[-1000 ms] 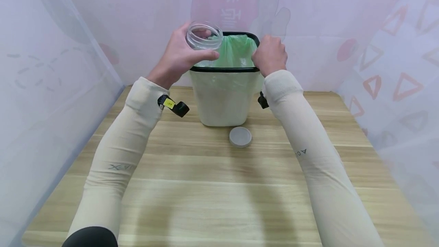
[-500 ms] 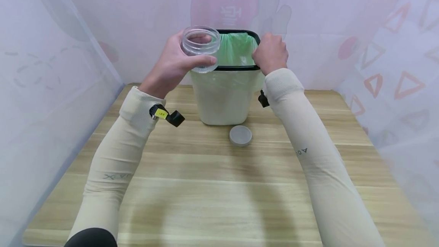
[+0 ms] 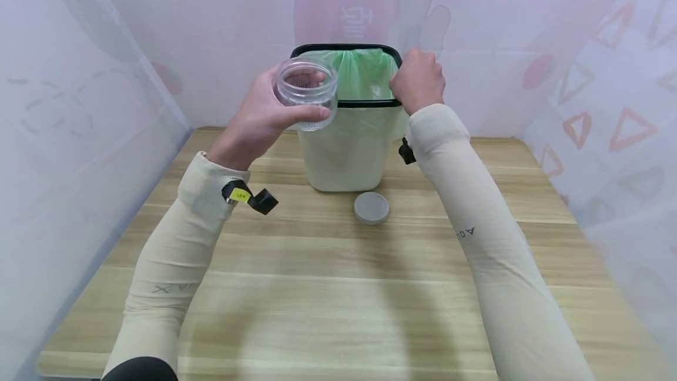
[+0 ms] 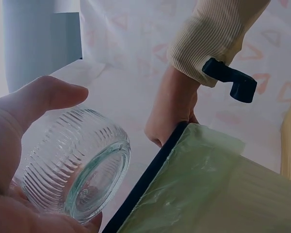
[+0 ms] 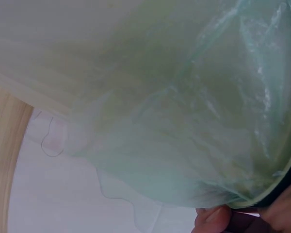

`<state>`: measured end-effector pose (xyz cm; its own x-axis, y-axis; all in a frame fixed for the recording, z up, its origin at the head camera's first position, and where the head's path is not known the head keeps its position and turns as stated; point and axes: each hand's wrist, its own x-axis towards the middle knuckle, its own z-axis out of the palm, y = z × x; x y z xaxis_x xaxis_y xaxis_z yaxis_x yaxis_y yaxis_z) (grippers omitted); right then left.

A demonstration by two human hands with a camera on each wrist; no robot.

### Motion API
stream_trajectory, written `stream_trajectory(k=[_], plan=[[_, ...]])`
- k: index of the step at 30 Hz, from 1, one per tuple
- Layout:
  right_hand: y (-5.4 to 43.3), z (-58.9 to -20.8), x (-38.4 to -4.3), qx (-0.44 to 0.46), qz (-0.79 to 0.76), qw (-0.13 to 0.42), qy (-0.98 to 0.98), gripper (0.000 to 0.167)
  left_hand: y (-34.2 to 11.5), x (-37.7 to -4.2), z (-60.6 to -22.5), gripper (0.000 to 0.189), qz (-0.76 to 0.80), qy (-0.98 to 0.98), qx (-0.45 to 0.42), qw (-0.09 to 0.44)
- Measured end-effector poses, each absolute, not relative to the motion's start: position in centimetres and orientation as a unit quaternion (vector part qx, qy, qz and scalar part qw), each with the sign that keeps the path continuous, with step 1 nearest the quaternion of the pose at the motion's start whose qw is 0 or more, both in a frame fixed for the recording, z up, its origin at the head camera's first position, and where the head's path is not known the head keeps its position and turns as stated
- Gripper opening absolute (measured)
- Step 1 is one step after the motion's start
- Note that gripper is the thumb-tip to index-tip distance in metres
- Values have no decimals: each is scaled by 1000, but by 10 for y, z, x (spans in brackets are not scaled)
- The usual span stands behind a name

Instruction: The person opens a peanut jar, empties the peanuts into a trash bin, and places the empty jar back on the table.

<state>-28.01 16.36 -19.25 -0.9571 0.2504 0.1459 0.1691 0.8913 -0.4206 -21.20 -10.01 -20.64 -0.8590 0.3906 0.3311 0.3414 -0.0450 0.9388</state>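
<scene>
My left hand (image 3: 264, 110) grips a clear ribbed glass jar (image 3: 307, 96), thumb on the near side and fingers round the far side. The jar has no lid on it, and its mouth tilts slightly up toward me. In the left wrist view the jar's thick base (image 4: 99, 182) faces the camera. My right hand (image 3: 419, 81) grips the right side of the black rim (image 3: 365, 103) of a cream trash bin (image 3: 344, 151). A green bag (image 3: 365, 72) lines the bin and folds over its rim. The right wrist view shows fingertips (image 5: 213, 218) curled under that rim.
A round grey lid (image 3: 371, 208) lies flat on the wooden table (image 3: 317, 310), just in front of the bin. Printed fabric walls (image 3: 211, 16) stand behind and at both sides.
My left hand has drawn the jar from over the bin's left side toward me, lower and slightly left. My right hand has stayed on the rim.
</scene>
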Motion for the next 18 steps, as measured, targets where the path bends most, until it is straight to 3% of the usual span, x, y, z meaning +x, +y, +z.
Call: stream_trajectory(k=[18], plan=[[163,-191,-280,-110,206,93,-968,14,-113,-192,-234,66,624,734,264,42]])
